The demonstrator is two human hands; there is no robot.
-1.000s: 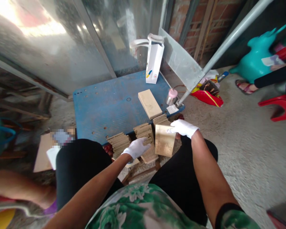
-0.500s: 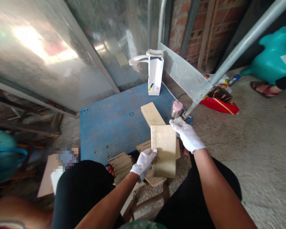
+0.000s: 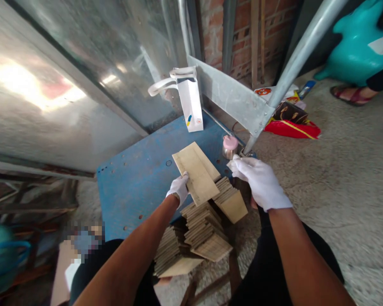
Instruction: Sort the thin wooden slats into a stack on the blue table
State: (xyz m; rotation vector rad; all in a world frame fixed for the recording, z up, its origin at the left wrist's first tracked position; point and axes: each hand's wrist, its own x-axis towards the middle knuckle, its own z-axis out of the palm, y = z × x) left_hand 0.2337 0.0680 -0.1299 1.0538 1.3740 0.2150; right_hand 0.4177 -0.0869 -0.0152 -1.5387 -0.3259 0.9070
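My left hand (image 3: 179,188), in a white glove, grips a thin pale wooden board (image 3: 198,176) by its left edge. That board overlaps another pale board (image 3: 207,159) lying on the blue board (image 3: 124,191). My right hand (image 3: 258,178), also gloved in white, is raised to the right, apart from the board. Its fingers are pinched on a small whitish piece (image 3: 232,166) whose kind I cannot make out. Between my knees stand stacks of similar wooden boards: a middle stack (image 3: 207,233), a left stack (image 3: 172,255) and a right stack (image 3: 230,199).
A white paper bag (image 3: 191,104) stands at the back of the blue surface. A jar with a pink lid (image 3: 230,146) is near a metal frame post (image 3: 293,72). To the right are a red bag (image 3: 293,128), a turquoise inflatable toy (image 3: 354,51) and another person's sandalled foot (image 3: 354,94).
My left hand has carried the board forward and left, tilting it over the other board. My right hand has come away from it. The stacks show more fully, and the view has shifted.
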